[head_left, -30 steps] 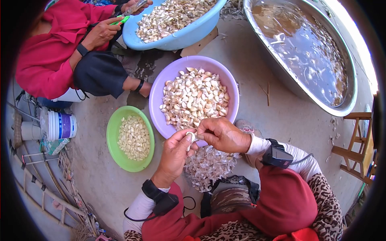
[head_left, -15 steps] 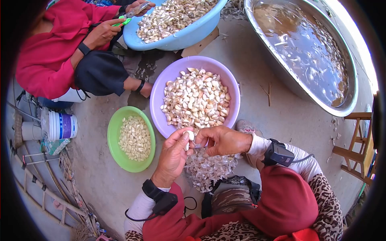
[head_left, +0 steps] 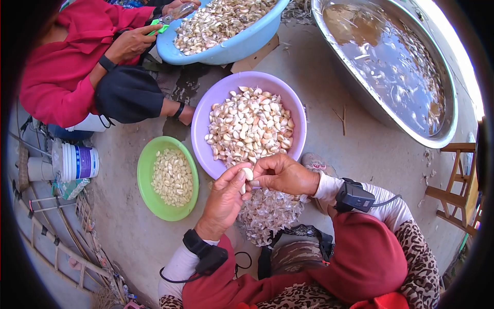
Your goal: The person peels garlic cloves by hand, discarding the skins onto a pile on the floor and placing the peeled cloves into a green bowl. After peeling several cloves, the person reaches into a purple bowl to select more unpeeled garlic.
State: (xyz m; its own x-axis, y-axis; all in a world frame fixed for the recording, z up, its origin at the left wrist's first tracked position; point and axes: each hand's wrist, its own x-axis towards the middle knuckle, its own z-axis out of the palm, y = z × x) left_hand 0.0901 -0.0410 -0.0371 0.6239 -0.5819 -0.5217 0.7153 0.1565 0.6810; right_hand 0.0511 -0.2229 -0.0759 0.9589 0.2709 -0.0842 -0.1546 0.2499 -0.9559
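Note:
Over the near rim of the purple basin (head_left: pixel 200 123), my left hand (head_left: pixel 222 198) pinches a white garlic clove (head_left: pixel 249 174) between thumb and fingers. A second pale clove (head_left: pixel 243 189) shows lower in the same fingers. From the other side, my right hand (head_left: pixel 288 176) has its thumb and forefinger closed at the edge of the upper clove. Unpeeled garlic cloves (head_left: pixel 252 123) fill the purple basin. To the left, a green basin (head_left: pixel 145 188) holds peeled cloves (head_left: pixel 173 177). Beneath my hands lies a pile of papery garlic skins (head_left: pixel 270 213).
A co-worker in a red top (head_left: pixel 56 77) sits at upper left, holding a green-handled tool (head_left: pixel 158 30) beside a blue tub (head_left: pixel 226 51) of garlic. A large metal basin (head_left: pixel 355 77) of murky water stands upper right. A wooden stool (head_left: pixel 455 193) is at right, white buckets (head_left: pixel 77 160) at left.
My right hand has moved up and in from the skins below, its fingers now meeting the clove. The left hand stays in about the same place.

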